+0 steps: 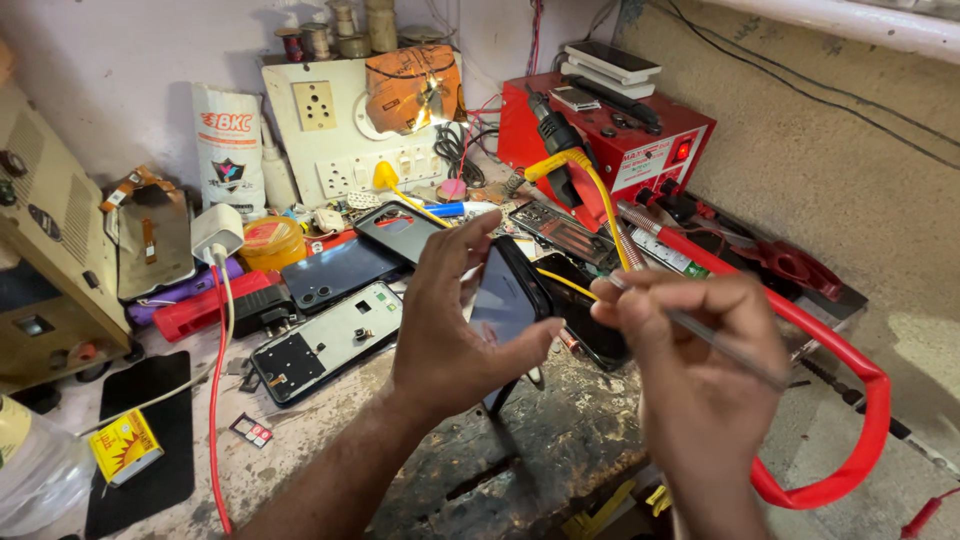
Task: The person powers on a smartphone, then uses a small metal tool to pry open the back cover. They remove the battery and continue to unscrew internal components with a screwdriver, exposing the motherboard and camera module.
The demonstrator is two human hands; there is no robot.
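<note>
My left hand (450, 330) grips a black smartphone (508, 300), held upright and tilted above the workbench, its dark screen turned toward me. My right hand (695, 375) is just right of the phone and pinches a thin grey metal tool (725, 345) that slants down to the right. The tool's tip near the phone's right edge is blurred, so I cannot tell if it touches.
Opened phones and back covers (330, 340) lie at left on the cluttered bench (560, 440). A red power supply box (610, 135) stands behind, with a soldering iron and yellow cable (585, 175). A thick red cable (850, 400) loops at right. A white socket board (350, 130) leans at the back.
</note>
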